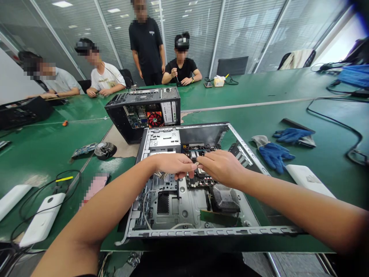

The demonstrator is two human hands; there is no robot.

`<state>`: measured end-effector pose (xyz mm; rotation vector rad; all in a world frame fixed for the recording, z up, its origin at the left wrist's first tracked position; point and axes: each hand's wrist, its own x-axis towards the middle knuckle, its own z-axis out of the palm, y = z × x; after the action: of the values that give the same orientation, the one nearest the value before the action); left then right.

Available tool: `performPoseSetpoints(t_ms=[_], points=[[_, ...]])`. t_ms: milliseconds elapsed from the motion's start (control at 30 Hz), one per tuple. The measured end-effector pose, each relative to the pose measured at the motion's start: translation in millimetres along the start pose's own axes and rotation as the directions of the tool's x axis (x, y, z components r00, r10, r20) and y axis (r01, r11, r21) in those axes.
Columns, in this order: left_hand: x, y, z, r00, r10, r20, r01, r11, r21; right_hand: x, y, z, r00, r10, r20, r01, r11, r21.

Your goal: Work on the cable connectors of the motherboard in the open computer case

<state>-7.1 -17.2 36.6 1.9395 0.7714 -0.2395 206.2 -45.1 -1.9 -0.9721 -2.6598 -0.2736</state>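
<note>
An open computer case (213, 232) lies on its side on the green table in front of me. Over its middle, my left hand (177, 165) and my right hand (221, 166) meet at the fingertips. Both are closed in a pinch around a small pale piece (197, 164), mostly hidden by the fingers. Beneath them is a motherboard (201, 181), partly covered by my hands. Pale cables (162, 175) show below my left wrist. In the lower right of the case sits a finned heatsink (226, 197), beside a green circuit board (216, 218).
Behind stands a second computer case (142, 96) with a red fan (155, 119). Blue gloves (272, 152) and a white power bank (308, 179) lie right; a round cooler (105, 151), pink phone (93, 188) and cabled white device (43, 219) lie left. Several people are across the table.
</note>
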Motion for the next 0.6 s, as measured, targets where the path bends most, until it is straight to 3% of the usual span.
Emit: performPoseSetpoints(t_ms=[167, 300, 600], points=[[1.9, 1.9, 0.0, 0.976, 0.105, -0.19, -0.05, 0.96, 0.274, -0.3, 2.3, 1.9, 0.995, 0.065, 0.077, -0.071, 0.995, 0.068], [5.4, 1.1, 1.6, 0.955, 0.165, -0.245, -0.061, 0.922, 0.383, 0.0, 3.3, 0.2, 0.982, 0.123, 0.144, -0.138, 0.985, 0.101], [7.0, -0.5, 4.0, 0.952, 0.18, -0.249, -0.079, 0.927, 0.367, -1.6, 5.9, 5.1, 0.99, 0.083, 0.111, -0.092, 0.993, 0.076]])
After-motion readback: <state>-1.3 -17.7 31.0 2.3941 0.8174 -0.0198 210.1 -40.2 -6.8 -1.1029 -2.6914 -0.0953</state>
